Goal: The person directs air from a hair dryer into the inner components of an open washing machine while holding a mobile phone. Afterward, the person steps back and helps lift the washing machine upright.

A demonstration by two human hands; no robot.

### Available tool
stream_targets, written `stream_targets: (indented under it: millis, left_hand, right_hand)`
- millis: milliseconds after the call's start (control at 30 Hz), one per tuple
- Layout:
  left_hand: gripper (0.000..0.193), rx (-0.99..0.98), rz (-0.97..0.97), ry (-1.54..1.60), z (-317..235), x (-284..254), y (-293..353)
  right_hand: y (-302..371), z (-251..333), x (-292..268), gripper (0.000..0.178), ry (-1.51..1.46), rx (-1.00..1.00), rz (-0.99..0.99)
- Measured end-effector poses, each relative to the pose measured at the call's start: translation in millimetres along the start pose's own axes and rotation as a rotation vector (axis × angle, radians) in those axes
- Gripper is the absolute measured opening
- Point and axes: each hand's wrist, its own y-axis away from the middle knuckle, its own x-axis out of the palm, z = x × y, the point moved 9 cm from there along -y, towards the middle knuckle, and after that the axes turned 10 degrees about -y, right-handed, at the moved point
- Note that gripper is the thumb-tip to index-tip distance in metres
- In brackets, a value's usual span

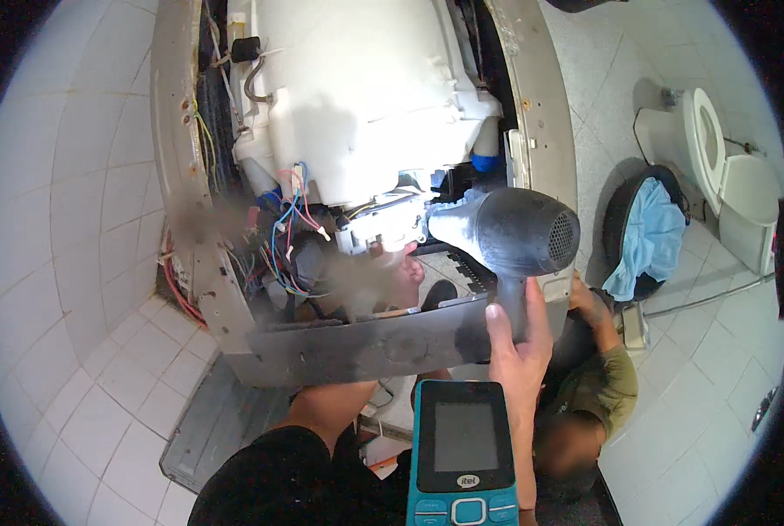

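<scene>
My right hand (521,337) is wrapped around the handle of a black hair dryer (523,230). The dryer's nozzle points left at a brightly lit white part (390,223) under the large white tub (357,96) of an opened appliance, apparently a washing machine. Curled fingers of a hand (407,276) show just below that part; the arm is hidden, so I cannot tell whether it is my left hand or what it touches. A teal keypad phone (464,447) is close in front of me, overlapping my right forearm; what supports it is out of view.
Loose coloured wires (291,219) hang left of the lit part. The worn metal frame (365,346) surrounds the tub. At right, a co-worker's arm (615,368) reaches towards the frame. Beyond are a black basin (620,219) with blue cloth and a white toilet (703,131).
</scene>
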Motion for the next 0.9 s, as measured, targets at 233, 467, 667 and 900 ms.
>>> stream_targets:
  millis: [233, 467, 667, 900]
  left_hand:
    - [0.076, -0.361, -0.145, -0.389, 37, 33, 30]
    - [0.068, -0.034, -0.295, -0.089, 18, -11, 9]
    - [0.069, -0.157, -0.313, -0.279, 12, 23, 20]
    - [0.08, -0.364, -0.13, -0.642, 6, 33, 38]
  right_hand:
    - [3, -10, -7, 0.057, 0.009, 0.011, -0.022]
    - [3, -6, -4, 0.056, -0.029, 0.031, -0.012]
    - [3, -10, -11, 0.056, 0.028, -0.004, -0.024]
    - [5, -15, -5, 0.056, -0.002, 0.067, -0.017]
